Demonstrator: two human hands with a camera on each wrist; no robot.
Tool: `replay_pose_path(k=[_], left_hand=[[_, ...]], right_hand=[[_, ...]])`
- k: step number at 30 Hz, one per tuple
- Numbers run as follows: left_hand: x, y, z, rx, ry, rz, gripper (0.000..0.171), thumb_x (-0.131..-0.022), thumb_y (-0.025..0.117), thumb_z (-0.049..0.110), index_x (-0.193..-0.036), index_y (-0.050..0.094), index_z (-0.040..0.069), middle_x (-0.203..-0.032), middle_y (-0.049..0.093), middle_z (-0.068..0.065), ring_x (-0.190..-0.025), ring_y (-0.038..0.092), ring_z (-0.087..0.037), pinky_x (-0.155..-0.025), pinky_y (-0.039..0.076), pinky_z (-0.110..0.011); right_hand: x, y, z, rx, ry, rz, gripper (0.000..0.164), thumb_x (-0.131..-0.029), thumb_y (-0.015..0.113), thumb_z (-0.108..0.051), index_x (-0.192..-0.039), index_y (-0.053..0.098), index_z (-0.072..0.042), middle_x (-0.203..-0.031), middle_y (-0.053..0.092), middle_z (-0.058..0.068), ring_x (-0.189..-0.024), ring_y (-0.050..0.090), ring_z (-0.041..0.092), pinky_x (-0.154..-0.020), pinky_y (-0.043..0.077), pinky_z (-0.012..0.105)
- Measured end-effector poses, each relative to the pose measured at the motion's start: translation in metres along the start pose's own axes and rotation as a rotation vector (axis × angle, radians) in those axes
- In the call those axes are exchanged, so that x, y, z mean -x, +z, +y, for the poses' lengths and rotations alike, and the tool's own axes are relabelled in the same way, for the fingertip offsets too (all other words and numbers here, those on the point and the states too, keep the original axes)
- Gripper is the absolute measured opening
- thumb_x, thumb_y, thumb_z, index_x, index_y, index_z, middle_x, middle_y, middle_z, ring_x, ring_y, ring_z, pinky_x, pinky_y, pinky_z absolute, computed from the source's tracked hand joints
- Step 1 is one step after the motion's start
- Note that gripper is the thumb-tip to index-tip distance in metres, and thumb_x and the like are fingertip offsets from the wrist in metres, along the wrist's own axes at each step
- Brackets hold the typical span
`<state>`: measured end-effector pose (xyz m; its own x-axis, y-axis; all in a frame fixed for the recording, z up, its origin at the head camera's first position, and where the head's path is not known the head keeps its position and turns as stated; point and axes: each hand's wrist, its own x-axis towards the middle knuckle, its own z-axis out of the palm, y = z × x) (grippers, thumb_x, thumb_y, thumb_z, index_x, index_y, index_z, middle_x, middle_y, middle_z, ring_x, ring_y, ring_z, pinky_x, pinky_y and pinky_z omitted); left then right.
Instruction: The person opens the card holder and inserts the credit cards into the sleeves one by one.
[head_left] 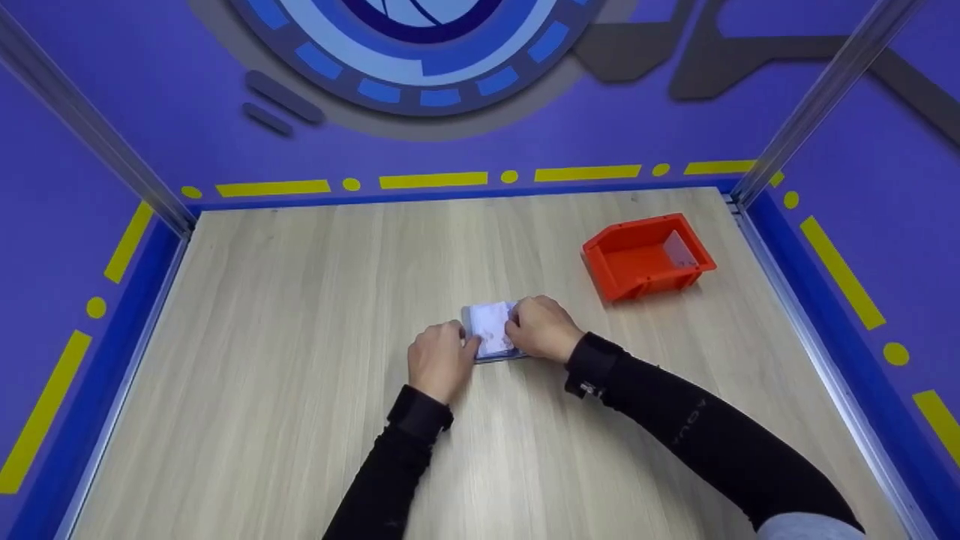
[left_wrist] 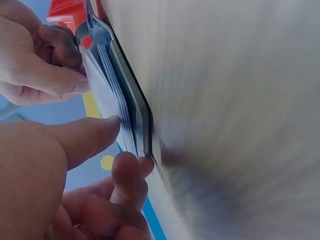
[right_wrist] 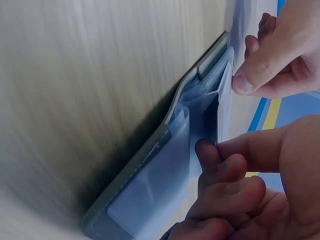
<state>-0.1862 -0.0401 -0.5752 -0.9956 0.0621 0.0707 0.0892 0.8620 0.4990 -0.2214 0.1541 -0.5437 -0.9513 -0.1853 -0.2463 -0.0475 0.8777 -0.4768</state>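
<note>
An open card holder (head_left: 491,326) with a grey cover lies on the wooden table, its clear sleeves (right_wrist: 210,100) fanned up. A white card or paper with faint marks shows on the top sleeve in the head view. My left hand (head_left: 439,361) grips the holder's left side, thumb (left_wrist: 95,135) on the sleeve stack and fingers at the edge. Across from it, my right hand (head_left: 546,328) pinches the edge of the top sleeve between thumb and index finger, and the sleeve gapes there. A clear pocket (right_wrist: 155,185) shows on the cover's other stitched flap.
An orange-red plastic bin (head_left: 649,289) stands on the table at the back right, with a pale card (head_left: 679,250) leaning inside it. Blue-purple printed walls (head_left: 420,161) and metal frame posts (head_left: 825,90) border the table (head_left: 300,315).
</note>
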Motion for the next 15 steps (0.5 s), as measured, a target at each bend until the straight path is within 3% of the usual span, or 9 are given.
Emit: replay_pose_path(k=[15], left_hand=[[0.0004, -0.0006, -0.0007, 0.010, -0.003, -0.010, 0.032, -0.099, 0.083, 0.038, -0.085, 0.076, 0.010, -0.076, 0.071, -0.002, -0.066, 0.060, -0.019, -0.060, 0.044, -0.037]], right_hand=[[0.0018, 0.0044, -0.0025, 0.035, -0.017, 0.003, 0.035, -0.108, 0.063, -0.021, -0.074, 0.063, -0.014, -0.073, 0.050, 0.000, -0.068, 0.050, 0.019, -0.061, 0.038, 0.032]])
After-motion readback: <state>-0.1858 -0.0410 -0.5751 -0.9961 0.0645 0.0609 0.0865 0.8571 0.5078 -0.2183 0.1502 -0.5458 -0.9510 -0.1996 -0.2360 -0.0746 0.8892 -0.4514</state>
